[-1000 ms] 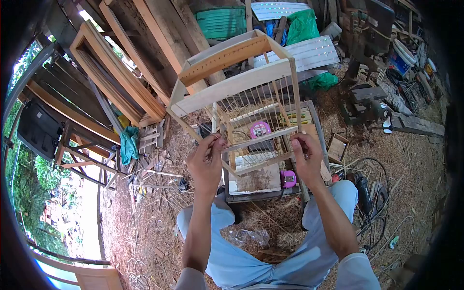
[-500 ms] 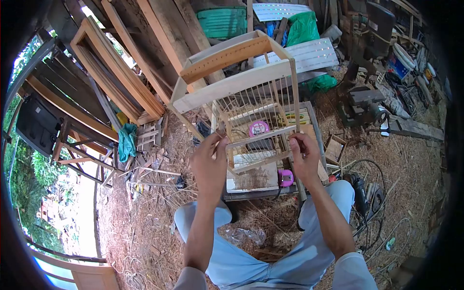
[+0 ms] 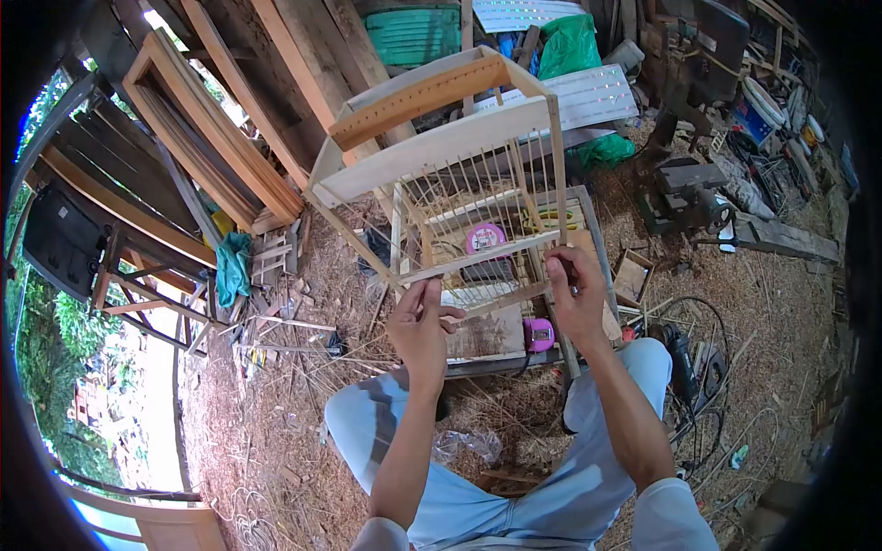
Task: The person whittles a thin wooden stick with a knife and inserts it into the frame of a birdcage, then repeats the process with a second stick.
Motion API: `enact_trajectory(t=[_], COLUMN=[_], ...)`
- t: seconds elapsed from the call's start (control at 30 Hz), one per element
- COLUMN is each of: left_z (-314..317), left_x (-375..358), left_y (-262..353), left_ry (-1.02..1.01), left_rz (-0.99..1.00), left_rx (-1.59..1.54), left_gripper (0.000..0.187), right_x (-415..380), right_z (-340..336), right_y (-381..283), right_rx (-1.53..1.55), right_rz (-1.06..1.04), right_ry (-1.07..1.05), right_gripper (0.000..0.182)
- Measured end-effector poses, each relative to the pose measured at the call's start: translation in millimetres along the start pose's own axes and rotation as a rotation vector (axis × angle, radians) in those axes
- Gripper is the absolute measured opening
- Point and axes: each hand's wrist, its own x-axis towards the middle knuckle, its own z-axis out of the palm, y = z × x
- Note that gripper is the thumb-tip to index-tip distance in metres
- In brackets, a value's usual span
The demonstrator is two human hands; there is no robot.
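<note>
A wooden cage (image 3: 441,151) with pale side boards and thin upright bars is held tilted above a low work stand (image 3: 597,234). My left hand (image 3: 421,335) pinches at the cage's near rail, towards its left end, with thumb and forefinger together. At the right end of that same rail, my right hand (image 3: 579,298) has its thumb and fingertips closed by the corner post. Through the bars shows a round pink-labelled item (image 3: 485,239) on the stand. A pink tape measure (image 3: 539,335) sits near the stand's front edge, between my hands.
A yellow-handled tool (image 3: 556,219) lies on the stand behind the cage. To the right are a small wooden box (image 3: 634,275), a black power tool (image 3: 703,367) with cable, and a metal vise (image 3: 684,188). Wooden frames (image 3: 197,138) lean at the left. Shavings cover the ground.
My left hand has moved from the cage's left corner down and right along the near rail. The cage has shifted slightly left and turned a little. My right hand stays at its corner.
</note>
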Motion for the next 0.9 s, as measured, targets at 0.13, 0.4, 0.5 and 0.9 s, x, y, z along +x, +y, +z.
enact_trajectory(t=[0.13, 0.4, 0.5, 0.9], left_z=[-1.8, -25.6, -29.9, -40.5], left_x=[2.3, 8.7, 11.1, 15.4], left_y=[-11.9, -45.9, -52.9, -62.7], left_ry=[-0.039, -0.233, -0.317, -0.34], left_rz=[0.096, 0.255, 0.265, 0.374], left_rx=[0.151, 0.448, 0.464, 0.682], left_gripper=[0.027, 0.013, 0.012, 0.01], right_x=[0.7, -0.9, -1.8, -6.0], right_z=[-2.1, -2.2, -2.0, -3.1], right_y=[2.9, 7.3, 10.8, 7.8], right_rx=[-0.009, -0.037, -0.03, -0.057], right_rz=[-0.029, -0.041, -0.051, -0.016], right_ry=[-0.007, -0.015, -0.009, -0.043], right_gripper=[0.013, 0.015, 0.015, 0.013])
